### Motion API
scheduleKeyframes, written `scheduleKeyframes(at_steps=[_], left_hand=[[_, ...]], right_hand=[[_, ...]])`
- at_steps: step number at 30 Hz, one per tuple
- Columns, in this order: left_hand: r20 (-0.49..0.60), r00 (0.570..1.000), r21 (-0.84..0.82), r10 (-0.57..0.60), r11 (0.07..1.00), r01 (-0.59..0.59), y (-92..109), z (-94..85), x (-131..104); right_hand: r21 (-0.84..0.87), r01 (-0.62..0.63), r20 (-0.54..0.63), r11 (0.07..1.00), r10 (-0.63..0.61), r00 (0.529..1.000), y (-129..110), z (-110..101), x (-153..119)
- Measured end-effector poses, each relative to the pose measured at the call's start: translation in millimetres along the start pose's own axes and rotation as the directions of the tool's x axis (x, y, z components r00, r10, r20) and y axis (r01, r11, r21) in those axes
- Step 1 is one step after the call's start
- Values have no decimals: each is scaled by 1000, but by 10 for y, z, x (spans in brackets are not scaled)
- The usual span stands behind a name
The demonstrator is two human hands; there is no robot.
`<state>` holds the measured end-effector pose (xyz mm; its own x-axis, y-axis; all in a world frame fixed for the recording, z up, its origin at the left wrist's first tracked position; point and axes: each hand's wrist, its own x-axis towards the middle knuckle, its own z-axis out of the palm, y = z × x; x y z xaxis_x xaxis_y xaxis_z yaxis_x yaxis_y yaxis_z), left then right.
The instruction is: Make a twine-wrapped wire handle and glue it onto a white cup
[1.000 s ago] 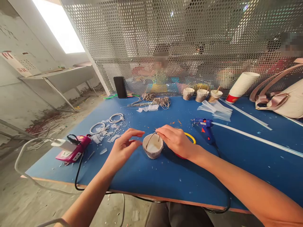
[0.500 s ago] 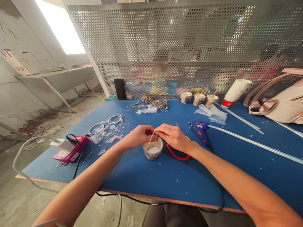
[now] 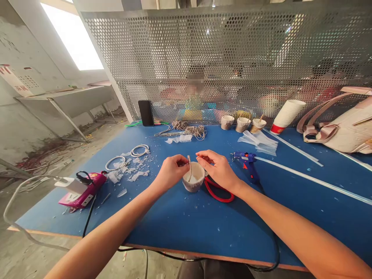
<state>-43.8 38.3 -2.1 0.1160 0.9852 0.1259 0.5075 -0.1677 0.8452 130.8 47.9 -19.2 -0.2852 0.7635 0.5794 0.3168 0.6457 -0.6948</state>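
Note:
A small pale cup (image 3: 193,185) with a rough wrapped outside stands on the blue table in front of me. A thin twisted cord (image 3: 190,167) rises from inside it. My left hand (image 3: 173,169) pinches at the cord's upper part, at the cup's left rim. Just right of the cup is my right hand (image 3: 214,166), its thumb and fingertips apart with nothing seen between them. Red-handled scissors (image 3: 220,193) lie partly under my right hand.
A blue glue gun (image 3: 247,164) with a long clear stick lies to the right. Behind are three wrapped cups (image 3: 242,124), stacked paper cups (image 3: 289,115), cord bundles (image 3: 196,131) and a phone (image 3: 145,113). A pink power strip (image 3: 84,193) sits left.
My hands have moved apart. The right has let go of the cord's top and opened. The cord now stands more upright, and the cup sits slightly further right in view.

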Motion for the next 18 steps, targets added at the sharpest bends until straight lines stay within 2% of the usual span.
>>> scheduleKeyframes(at_steps=[2,6,11,18], left_hand=[[-22,1000,17,-1,1000,1,-4,31,4],[-18,1000,38,-2,999,3,-23,71,-1],[-7,1000,41,-8,999,8,-15,71,-53],[18,983,82,185,979,-186,91,96,-233]], right_hand=[[-7,-39,-14,999,39,999,-28,-18,-44],[-44,-64,40,997,66,997,-99,-56,-176],[-6,-96,52,995,96,994,-129,-75,-306],[-45,-41,-28,998,40,999,-150,-41,-294]])
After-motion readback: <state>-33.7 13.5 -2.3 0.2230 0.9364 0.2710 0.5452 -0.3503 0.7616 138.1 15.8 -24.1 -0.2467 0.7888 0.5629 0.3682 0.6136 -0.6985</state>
